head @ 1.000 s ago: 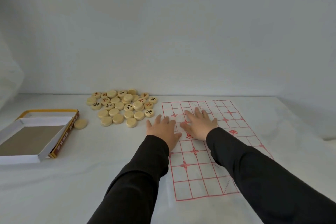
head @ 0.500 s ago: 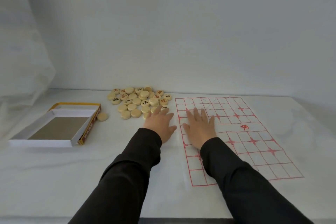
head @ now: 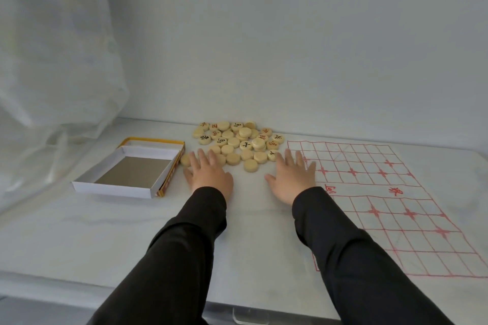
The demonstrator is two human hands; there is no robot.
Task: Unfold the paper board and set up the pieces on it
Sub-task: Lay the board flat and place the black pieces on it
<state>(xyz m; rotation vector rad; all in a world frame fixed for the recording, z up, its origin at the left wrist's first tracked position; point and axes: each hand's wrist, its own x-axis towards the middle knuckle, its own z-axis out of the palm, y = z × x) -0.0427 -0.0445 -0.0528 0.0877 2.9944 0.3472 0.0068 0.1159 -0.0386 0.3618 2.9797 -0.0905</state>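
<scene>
Nothing is held in either hand. The left hand (head: 208, 174) is spread flat, palm down, with its fingers straight and wide apart. Its fingertips are seen at the near edge of the pieces (head: 237, 142); it cannot be told if they are touched. The right hand (head: 293, 179) is spread flat the same way, and its fingers are reached over the far left corner of the paper board (head: 383, 192). Both arms are covered by soft black sleeves (head: 184, 245).

The pieces are small, round, flat discs, pale like light wood and smooth. They are piled loosely between the hands and the far wall, and a few are stacked on others. Black or red marks are seen on some tops. One piece (head: 184, 159) is set apart, just beside the box (head: 132, 169).

The paper board is thin and white, a little creased, with a red grid. It is laid open on the right of the white table (head: 79, 232).

The box is a low card tray with white walls, a grey bottom and a yellow edge. It is placed to the left.
</scene>
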